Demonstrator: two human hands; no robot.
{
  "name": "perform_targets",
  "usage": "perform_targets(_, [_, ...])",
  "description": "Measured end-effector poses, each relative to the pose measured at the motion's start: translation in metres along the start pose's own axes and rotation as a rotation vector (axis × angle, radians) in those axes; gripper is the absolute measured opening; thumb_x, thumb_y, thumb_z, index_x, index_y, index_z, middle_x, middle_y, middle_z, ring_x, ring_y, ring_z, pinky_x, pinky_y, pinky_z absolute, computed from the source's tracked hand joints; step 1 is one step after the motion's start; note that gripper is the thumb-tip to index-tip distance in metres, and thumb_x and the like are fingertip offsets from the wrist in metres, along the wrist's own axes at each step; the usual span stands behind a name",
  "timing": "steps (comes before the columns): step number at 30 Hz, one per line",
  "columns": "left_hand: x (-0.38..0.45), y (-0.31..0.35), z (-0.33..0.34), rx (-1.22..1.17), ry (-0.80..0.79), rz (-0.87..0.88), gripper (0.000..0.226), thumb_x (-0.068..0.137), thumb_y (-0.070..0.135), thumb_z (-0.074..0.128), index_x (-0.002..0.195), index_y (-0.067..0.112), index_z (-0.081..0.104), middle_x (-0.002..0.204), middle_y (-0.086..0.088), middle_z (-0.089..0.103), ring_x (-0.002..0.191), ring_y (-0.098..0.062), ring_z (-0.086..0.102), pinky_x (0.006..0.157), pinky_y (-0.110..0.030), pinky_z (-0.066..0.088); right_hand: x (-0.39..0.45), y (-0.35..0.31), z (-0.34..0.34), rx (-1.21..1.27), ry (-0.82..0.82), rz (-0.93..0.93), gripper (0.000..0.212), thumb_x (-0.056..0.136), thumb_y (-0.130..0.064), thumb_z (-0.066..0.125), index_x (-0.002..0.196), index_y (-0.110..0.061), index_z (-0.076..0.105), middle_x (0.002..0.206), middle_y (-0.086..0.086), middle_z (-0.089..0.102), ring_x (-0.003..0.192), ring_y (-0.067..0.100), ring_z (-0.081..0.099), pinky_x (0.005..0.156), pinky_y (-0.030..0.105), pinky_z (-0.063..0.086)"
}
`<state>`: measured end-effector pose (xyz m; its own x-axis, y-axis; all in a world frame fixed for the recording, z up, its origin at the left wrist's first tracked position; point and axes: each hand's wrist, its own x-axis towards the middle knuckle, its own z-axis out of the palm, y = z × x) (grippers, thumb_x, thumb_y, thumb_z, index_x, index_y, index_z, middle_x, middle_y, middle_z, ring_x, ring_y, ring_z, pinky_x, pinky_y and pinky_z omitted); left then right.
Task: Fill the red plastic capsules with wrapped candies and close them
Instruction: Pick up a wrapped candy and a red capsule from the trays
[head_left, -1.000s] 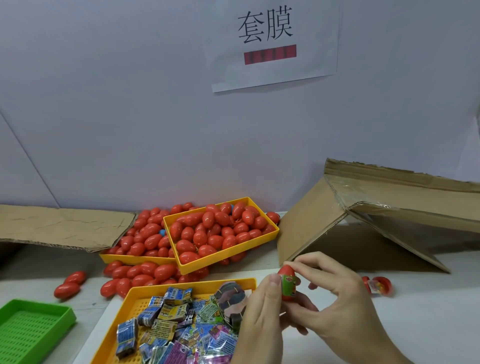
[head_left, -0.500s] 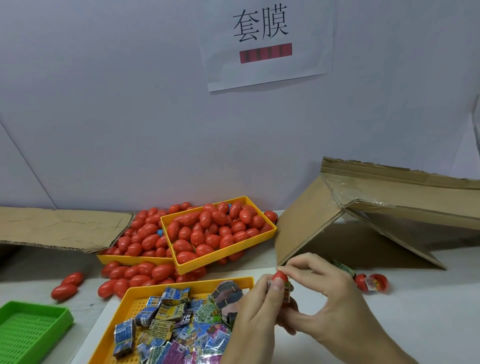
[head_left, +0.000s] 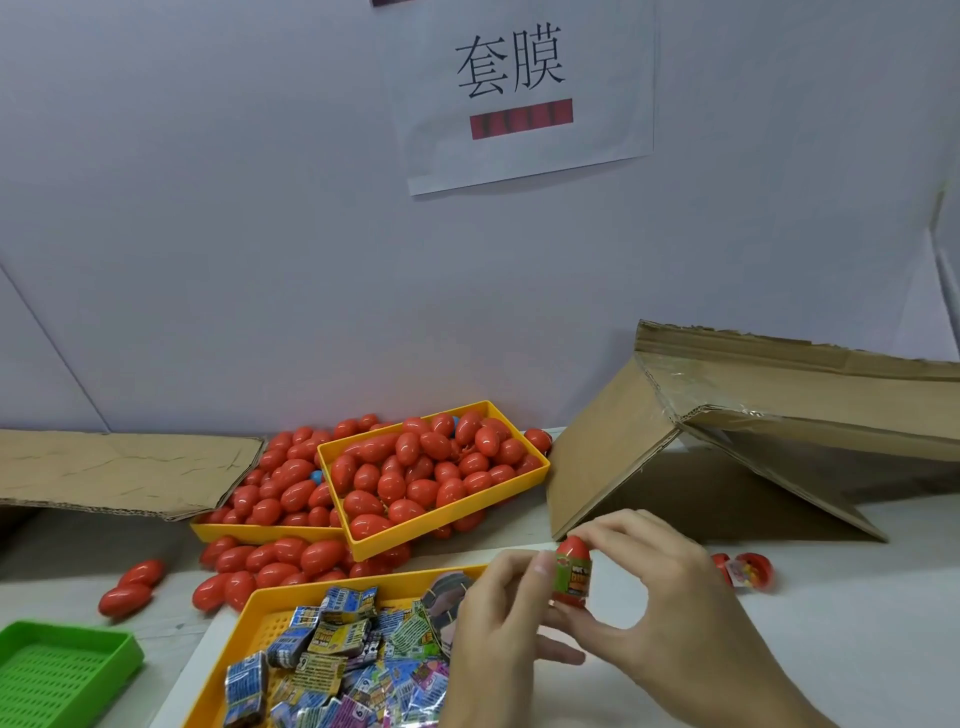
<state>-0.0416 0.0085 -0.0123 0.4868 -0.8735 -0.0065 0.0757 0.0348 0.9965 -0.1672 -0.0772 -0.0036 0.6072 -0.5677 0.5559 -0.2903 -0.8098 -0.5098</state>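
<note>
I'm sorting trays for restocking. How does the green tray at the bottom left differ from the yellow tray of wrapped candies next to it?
The green tray shows only its bare slotted floor; the yellow candy tray is heaped with wrapped candies. The green tray sits at the left edge, cut off by the frame; the yellow candy tray lies nearer the left hand. Both have perforated floors and low rims.

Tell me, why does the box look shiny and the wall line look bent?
Head view: room light glares off the clear tape on the cardboard box; the wide lens bends the wall seam near the left edge; the box casts a dark shadow beneath itself.
</note>
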Motion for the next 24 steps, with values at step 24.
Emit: perform_targets(24, [-0.003, 0.001, 0.006, 0.012, -0.094, -0.129, 0.076, 0.062, 0.077, 0.068, 0.097, 0.01, 0.063, 0.074, -0.009, 0.067, 0.062, -0.02, 0.068, 0.06, -0.045, 0.059, -0.001, 0.002, -0.006, 0.012, -0.102, -0.03, 0.052, 0.071, -0.052, 0.071, 0.116, -0.025, 0.07, 0.107, -0.015, 0.065, 0.095, 0.004, 0.06, 0.084, 0.014, 0.052])
